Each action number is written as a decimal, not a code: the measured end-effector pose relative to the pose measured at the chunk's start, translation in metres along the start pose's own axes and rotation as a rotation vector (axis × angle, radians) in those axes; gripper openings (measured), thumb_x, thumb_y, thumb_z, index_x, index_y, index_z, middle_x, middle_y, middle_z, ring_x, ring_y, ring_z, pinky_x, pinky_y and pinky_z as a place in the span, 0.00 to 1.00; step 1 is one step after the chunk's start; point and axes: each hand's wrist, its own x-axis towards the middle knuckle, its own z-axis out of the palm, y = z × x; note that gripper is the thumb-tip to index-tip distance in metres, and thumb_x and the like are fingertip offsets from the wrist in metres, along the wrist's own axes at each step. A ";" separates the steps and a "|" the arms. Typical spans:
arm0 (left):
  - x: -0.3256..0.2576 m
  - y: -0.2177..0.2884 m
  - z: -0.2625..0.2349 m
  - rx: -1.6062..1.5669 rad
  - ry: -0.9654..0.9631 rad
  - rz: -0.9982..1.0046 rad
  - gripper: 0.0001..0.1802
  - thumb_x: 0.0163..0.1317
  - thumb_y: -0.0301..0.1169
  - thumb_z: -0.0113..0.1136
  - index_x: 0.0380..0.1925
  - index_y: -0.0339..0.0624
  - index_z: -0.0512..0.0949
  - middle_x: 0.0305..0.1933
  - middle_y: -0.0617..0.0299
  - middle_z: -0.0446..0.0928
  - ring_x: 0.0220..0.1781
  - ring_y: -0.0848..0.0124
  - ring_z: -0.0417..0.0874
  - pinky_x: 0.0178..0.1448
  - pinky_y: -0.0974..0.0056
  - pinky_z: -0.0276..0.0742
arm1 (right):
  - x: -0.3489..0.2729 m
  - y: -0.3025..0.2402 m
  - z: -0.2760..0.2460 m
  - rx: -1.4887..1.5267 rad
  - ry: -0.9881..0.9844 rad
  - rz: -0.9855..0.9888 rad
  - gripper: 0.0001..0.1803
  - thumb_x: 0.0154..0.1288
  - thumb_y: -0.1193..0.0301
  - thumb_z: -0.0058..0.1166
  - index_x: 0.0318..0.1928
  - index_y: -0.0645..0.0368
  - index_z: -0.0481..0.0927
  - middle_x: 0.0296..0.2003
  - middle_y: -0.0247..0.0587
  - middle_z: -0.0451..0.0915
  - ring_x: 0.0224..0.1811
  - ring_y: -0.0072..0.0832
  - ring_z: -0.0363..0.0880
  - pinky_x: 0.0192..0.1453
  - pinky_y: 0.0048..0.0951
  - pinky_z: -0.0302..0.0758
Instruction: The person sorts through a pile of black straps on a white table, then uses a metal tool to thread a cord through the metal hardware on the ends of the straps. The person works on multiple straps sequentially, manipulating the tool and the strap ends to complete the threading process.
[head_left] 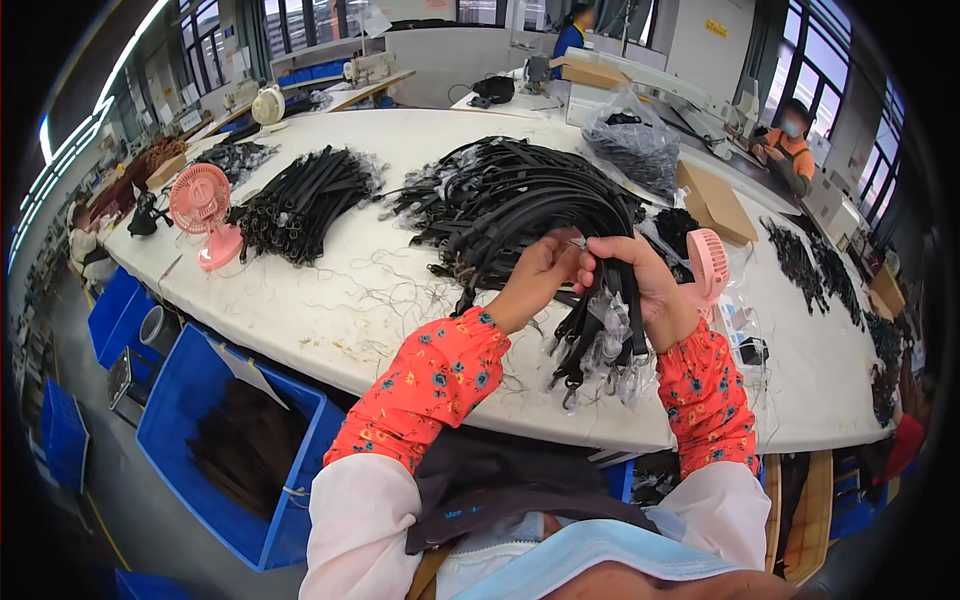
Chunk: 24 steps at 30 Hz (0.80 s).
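Observation:
Over the front of a large pile of black straps point(525, 195), my two hands meet at the fingertips. My left hand point(540, 278) is closed in a pinch at a small silvery piece point(577, 242), too small to name. My right hand point(645, 280) is closed too, its thumb and fingertips at the same piece. Several black straps point(637, 318) run past the right hand and hang toward the table's front edge. Metal hooks and clear plastic wrapping point(610, 325) show at their lower ends. The right palm is partly hidden.
The white table point(330, 315) carries loose threads, another strap pile point(305, 200), pink fans point(203, 210) point(708, 265), a plastic bag point(632, 145) and a cardboard box point(715, 205). Below left stands a blue bin point(180, 440) with dark material. A co-worker point(790, 150) sits at the far right.

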 end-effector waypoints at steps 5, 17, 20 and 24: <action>-0.008 0.002 -0.011 0.386 -0.019 0.133 0.12 0.76 0.33 0.52 0.44 0.34 0.80 0.36 0.64 0.84 0.36 0.76 0.81 0.42 0.69 0.76 | -0.001 0.001 -0.006 -0.010 0.017 0.003 0.06 0.64 0.74 0.60 0.38 0.65 0.80 0.26 0.41 0.81 0.26 0.29 0.84 0.37 0.38 0.87; -0.045 0.012 -0.078 1.511 0.053 0.439 0.04 0.69 0.30 0.56 0.42 0.48 0.77 0.34 0.54 0.78 0.35 0.52 0.82 0.34 0.52 0.79 | 0.000 0.003 -0.018 -0.112 0.071 -0.066 0.07 0.61 0.74 0.65 0.34 0.64 0.81 0.25 0.40 0.81 0.25 0.27 0.83 0.36 0.36 0.86; -0.057 0.014 -0.094 1.659 0.081 0.356 0.03 0.69 0.30 0.56 0.40 0.48 0.77 0.33 0.55 0.77 0.34 0.53 0.82 0.34 0.52 0.79 | -0.002 -0.001 -0.029 -0.081 0.122 -0.052 0.06 0.61 0.74 0.65 0.34 0.64 0.81 0.25 0.39 0.81 0.24 0.26 0.82 0.35 0.36 0.85; -0.067 -0.002 -0.137 1.626 0.001 0.067 0.07 0.63 0.28 0.57 0.40 0.42 0.81 0.39 0.46 0.82 0.35 0.47 0.83 0.37 0.47 0.79 | -0.002 -0.006 -0.029 -0.066 0.130 -0.062 0.06 0.61 0.74 0.65 0.34 0.63 0.81 0.25 0.39 0.80 0.24 0.26 0.82 0.35 0.35 0.85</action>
